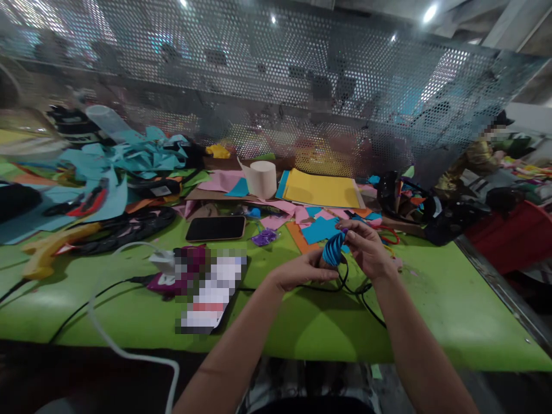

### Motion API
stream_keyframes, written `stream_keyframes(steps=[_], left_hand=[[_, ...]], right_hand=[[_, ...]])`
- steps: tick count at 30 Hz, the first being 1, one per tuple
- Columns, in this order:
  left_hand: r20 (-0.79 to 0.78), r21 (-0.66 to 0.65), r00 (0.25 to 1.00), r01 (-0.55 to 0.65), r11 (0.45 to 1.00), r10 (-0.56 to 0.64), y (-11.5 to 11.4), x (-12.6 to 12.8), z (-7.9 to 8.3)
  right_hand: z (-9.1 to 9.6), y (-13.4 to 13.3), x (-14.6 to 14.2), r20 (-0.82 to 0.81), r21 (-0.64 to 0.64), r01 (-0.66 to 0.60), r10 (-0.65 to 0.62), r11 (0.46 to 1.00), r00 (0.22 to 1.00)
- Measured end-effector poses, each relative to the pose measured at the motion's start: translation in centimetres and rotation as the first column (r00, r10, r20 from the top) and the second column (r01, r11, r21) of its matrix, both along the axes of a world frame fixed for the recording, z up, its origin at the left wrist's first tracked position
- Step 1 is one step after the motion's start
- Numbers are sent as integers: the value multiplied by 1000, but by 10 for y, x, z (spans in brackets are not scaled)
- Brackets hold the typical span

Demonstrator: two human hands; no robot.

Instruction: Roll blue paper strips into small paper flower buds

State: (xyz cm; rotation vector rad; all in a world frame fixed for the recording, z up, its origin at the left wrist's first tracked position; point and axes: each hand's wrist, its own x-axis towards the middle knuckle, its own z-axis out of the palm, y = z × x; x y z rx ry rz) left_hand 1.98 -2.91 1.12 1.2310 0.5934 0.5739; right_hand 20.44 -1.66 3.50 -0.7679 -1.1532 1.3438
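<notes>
Both my hands meet over the green table around a small blue object with spiral folds [333,250], which looks like twisted paper or foam. My left hand [307,269] is closed on its lower end, the thumb lying along the near side. With its fingertips, my right hand [367,248] pinches the upper tip, where a bit of purple shows. A black cord [345,279] runs below the hands. Just behind them lie blue paper pieces [318,230] and an orange strip [302,238].
A paper roll [263,179] and yellow sheets [321,188] stand farther back. To the left are a dark phone [215,228], a lit phone [214,296], a maroon power socket [190,267] and a yellow glue gun [47,250]. A perforated metal screen [259,86] rises behind.
</notes>
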Motion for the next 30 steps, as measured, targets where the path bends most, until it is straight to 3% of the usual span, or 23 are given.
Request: stream_keyframes(steps=[8, 13, 16, 19, 24, 30], left_hand=[[3, -4, 1000, -27, 1000, 27, 0, 0, -3], [82, 5, 989, -127, 992, 126, 2, 6, -1], [132, 26, 967, -223, 975, 217, 5, 11, -6], [61, 115, 964, -264, 958, 258, 8, 14, -14], [-86, 274, 948, -273, 922, 306, 9, 14, -20], [-126, 329, 944, -250, 911, 304, 8, 16, -17]], right_hand=[[-2, 3, -5, -44, -16, 54, -55, 998, 998], [-2, 3, -4, 35, -8, 77, -77, 997, 996], [-1, 2, -6, 91, 48, 185, -189, 982, 978], [-1, 1, -10, 131, 80, 284, -293, 955, 947], [-3, 1, -12, 186, 99, 324, -337, 941, 923], [-7, 1, -12, 213, 136, 364, -387, 921, 897]])
